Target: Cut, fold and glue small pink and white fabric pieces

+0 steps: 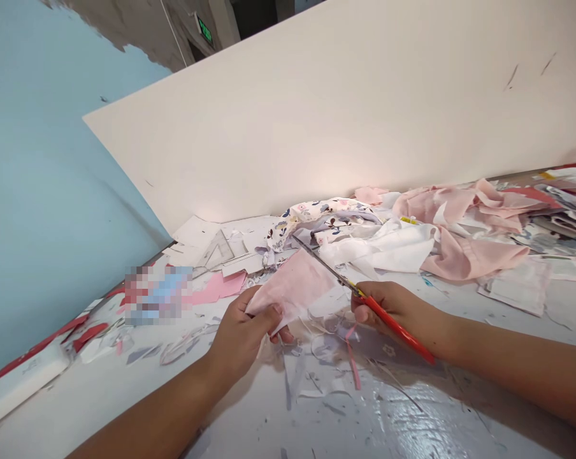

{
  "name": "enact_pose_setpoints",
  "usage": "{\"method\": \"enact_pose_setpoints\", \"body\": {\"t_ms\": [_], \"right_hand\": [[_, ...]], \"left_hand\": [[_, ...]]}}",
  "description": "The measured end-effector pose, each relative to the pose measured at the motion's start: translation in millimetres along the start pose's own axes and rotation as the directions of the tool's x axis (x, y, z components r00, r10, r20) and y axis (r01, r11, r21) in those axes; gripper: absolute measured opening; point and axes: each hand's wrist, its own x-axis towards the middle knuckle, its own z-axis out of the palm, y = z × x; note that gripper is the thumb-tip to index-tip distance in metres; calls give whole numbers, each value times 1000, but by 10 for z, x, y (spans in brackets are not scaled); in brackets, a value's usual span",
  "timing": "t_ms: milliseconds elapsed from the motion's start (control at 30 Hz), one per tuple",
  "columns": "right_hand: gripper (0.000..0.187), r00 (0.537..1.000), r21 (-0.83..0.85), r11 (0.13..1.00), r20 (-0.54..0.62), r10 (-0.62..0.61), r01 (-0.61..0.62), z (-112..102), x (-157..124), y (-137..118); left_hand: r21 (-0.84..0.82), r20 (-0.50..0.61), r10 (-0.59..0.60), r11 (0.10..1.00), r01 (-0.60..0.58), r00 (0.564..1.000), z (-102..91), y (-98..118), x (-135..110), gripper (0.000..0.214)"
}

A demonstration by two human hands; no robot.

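A piece of pale pink fabric (pixel 292 285) is pinched between the thumb and fingers of my left hand (pixel 247 328), raised over the table. My right hand (pixel 388 306) grips red-handled scissors (pixel 396 328) whose dark blades point up and to the left. The blades lie along the fabric's upper right edge; whether they touch it I cannot tell. Below both hands, thin fabric strips and offcuts are scattered, among them a narrow pink strip (pixel 353 363).
Behind the hands lie floral fabric (pixel 326 213), white cloth (pixel 388 245) and pink cloth (pixel 479 255). A clear set square (pixel 218 247) and pink paper (pixel 221 285) lie to the left. A white upright panel (pixel 316 121) backs the table; a blue wall (pixel 53 178) stands left.
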Motion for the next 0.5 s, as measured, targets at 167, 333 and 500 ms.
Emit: {"method": "enact_pose_setpoints", "body": {"t_ms": [167,333,500], "right_hand": [[46,997,5,998,-44,-56,56,17,-6,62],[54,981,-109,976,-21,-192,189,47,-44,32],[59,977,-195,965,-93,-194,173,88,-115,-44]], "left_hand": [[-31,20,-2,1000,3,1000,-6,-7,17,24],[-48,14,-3,999,3,1000,-6,15,16,29],[-103,-85,51,993,-59,995,1,46,-1,37]]}}
